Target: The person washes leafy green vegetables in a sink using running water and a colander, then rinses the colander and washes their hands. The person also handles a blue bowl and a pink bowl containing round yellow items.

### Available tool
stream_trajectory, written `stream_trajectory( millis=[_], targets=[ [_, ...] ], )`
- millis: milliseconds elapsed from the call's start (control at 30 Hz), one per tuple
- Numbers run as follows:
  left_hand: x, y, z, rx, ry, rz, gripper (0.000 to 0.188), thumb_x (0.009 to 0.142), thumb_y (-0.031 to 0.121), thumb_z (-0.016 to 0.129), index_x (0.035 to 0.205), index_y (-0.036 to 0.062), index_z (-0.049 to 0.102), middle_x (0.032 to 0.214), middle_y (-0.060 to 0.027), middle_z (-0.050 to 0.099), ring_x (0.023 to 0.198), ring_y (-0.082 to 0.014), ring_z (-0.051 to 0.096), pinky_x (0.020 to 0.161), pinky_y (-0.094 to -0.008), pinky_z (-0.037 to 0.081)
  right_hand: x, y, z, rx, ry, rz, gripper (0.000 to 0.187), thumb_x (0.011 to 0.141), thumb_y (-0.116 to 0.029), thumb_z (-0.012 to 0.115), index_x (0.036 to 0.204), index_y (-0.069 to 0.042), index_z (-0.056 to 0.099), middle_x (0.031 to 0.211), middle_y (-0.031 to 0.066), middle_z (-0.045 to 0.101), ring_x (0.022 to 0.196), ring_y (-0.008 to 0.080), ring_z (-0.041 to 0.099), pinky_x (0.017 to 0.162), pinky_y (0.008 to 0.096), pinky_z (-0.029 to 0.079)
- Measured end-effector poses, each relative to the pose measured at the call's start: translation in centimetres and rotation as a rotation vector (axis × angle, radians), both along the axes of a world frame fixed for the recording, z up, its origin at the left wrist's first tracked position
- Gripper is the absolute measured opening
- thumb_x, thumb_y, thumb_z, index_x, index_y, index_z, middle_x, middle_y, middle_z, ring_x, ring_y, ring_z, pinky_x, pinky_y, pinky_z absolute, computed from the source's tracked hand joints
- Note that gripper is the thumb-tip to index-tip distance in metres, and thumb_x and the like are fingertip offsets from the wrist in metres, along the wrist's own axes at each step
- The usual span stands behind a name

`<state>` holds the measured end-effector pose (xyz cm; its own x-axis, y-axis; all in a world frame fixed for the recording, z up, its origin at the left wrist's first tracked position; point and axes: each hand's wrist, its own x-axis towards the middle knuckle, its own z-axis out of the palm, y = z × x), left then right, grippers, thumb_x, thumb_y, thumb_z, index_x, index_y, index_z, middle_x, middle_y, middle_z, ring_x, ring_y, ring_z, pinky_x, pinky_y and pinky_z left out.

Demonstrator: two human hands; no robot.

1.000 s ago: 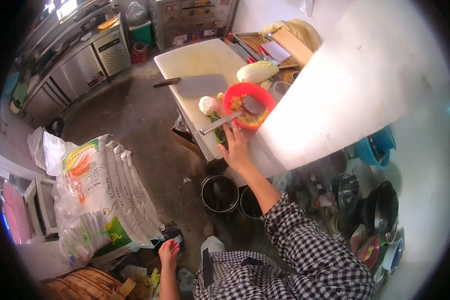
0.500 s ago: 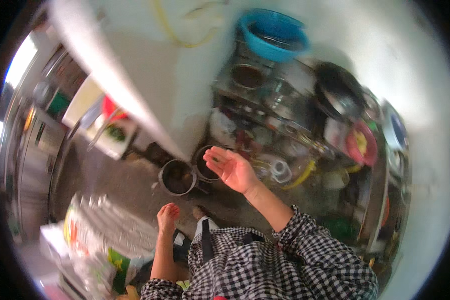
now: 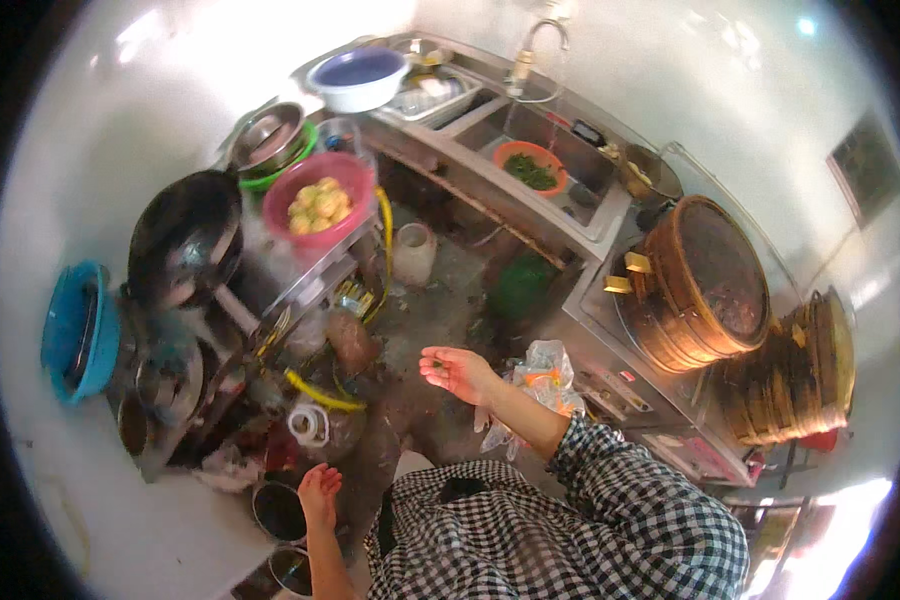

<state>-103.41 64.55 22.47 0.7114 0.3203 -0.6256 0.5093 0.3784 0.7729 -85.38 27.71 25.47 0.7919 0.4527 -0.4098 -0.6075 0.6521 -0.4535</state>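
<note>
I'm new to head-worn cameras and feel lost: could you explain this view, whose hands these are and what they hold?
There is no machine here: these are a person's own bare hands, seen from above by a wide fisheye camera on the head, so straight edges look bent. The right hand is open, palm up, with a small dark green bit on it, too small to identify. The left hand is lower in the picture; nothing shows in it. Ahead, an orange bowl of greens sits in a sink. To the left, a pink bowl holds pale yellow pieces.
</note>
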Motion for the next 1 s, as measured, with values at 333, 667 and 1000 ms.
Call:
stream_trajectory(
  millis=[333, 667, 1000],
  targets=[
    [29.4, -11.2, -1.6, -0.063, -0.046, -0.503, 0.025, 0.097, 0.023, 0.056, 0.109, 0.0024, 0.062, 0.093, -0.0126, 0.068, 0.079, -0.0212, 0.066, 0.069, -0.0341, 0.054, 17.5, -19.4, 2.3, -0.181, -0.126, -0.634, 0.028, 0.097, -0.015, 0.051, 0.118, 0.002, 0.056, 0.097, 0.0092, 0.065, 0.084, 0.0189, 0.064, 0.075, 0.0309, 0.055],
    [58.1, -26.3, 3.4, -0.089, -0.266, -0.938, 0.035, 0.095, 0.031, 0.061, 0.112, -0.0002, 0.060, 0.098, -0.0129, 0.067, 0.087, -0.0206, 0.067, 0.079, -0.0321, 0.055, 32.2, -32.9, -1.9, -0.855, 0.013, -0.890, 0.024, 0.093, -0.008, 0.055, 0.114, 0.001, 0.060, 0.088, 0.0095, 0.065, 0.073, 0.0179, 0.063, 0.065, 0.0288, 0.052],
    [73.0, -48.3, -0.4, -0.027, -0.274, -1.281, 0.029, 0.099, 0.026, 0.054, 0.112, 0.0019, 0.063, 0.099, -0.0099, 0.066, 0.090, -0.0176, 0.064, 0.078, -0.0301, 0.052, 46.1, -45.7, -11.8, -1.887, -0.162, -0.563, 0.047, 0.075, -0.010, 0.070, 0.121, -0.011, 0.062, 0.109, 0.0175, 0.060, 0.096, 0.0364, 0.062, 0.081, 0.0428, 0.051]
  ],
)
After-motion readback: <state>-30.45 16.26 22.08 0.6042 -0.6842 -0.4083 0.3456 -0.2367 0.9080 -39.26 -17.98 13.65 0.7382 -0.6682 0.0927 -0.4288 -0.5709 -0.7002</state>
